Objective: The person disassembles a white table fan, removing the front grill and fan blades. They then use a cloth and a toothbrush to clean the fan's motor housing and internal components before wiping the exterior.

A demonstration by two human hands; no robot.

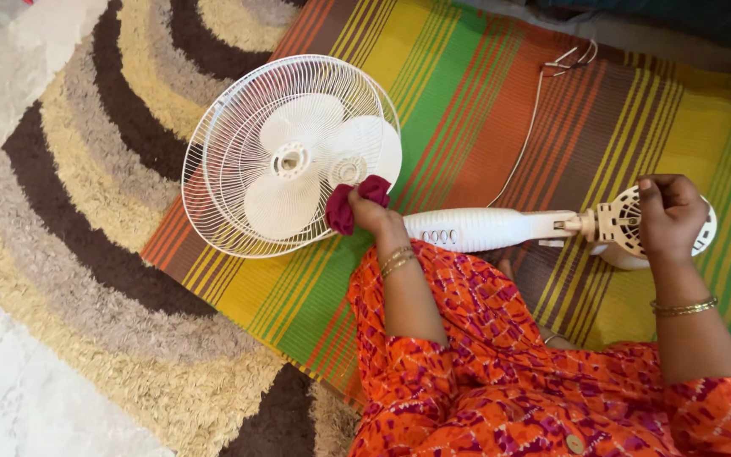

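A white fan lies taken apart on a striped mat (484, 93). Its wire grille (213, 144) rests flat with the three-bladed white propeller (298, 161) inside it. My left hand (372, 213) grips a dark red cloth (347, 203) at the grille's right rim, beside the blade. My right hand (668, 216) rests closed on the fan's motor housing (623, 224), holding it. Between my hands lies the white fan neck (488, 228) with its row of buttons.
A white power cord (528, 135) runs from the fan up across the mat to a plug at the top. A shaggy brown, beige and cream rug (86, 237) lies under the mat on the left. My orange patterned clothing fills the lower right.
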